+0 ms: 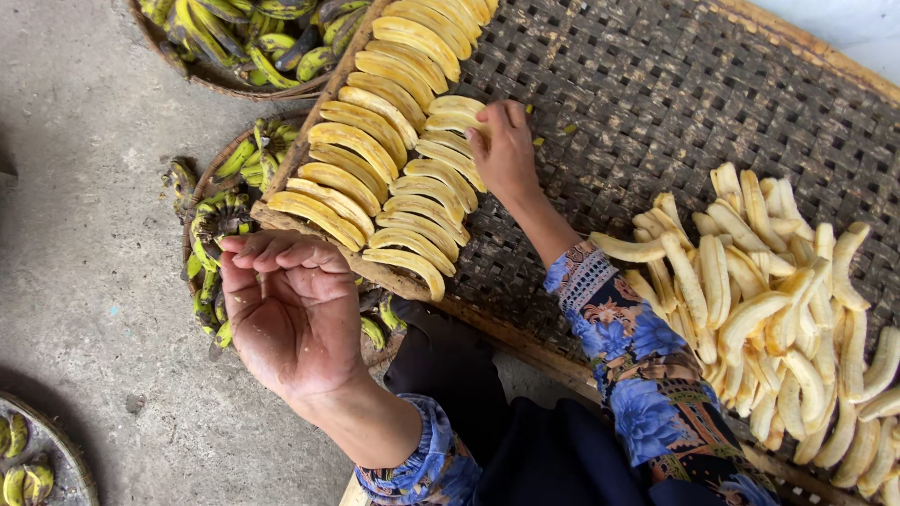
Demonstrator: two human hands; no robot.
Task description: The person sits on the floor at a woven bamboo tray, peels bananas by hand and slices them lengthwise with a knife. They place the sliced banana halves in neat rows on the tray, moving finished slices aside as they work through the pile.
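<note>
My right hand [504, 150] reaches out over the woven bamboo tray [656, 103] and rests its fingertips on the top peeled banana [457, 109] of the second row, fingers curled lightly down on it rather than clamped, so I press and nudge it into line more than I grip it. The flattened pieces lie side by side in two neat rows [384, 159], each one overlapping its neighbour a little and all slanting the same way, which keeps them packed close at the tray's left end and lets air reach them through the open weave. My left hand [291, 309] hangs free off the tray's edge, palm turned up, fingers half folded and holding nothing; it looks sticky, so I keep it away from my flowered sleeve [637, 375]. The loose heap of peeled bananas [778, 319] sits on the tray at my right, just beside my forearm and within easy reach. Round baskets of green unpeeled bananas [225, 225] stand on the concrete floor [84, 187] beside the tray, below my left hand, apart from the peeled fruit.
</note>
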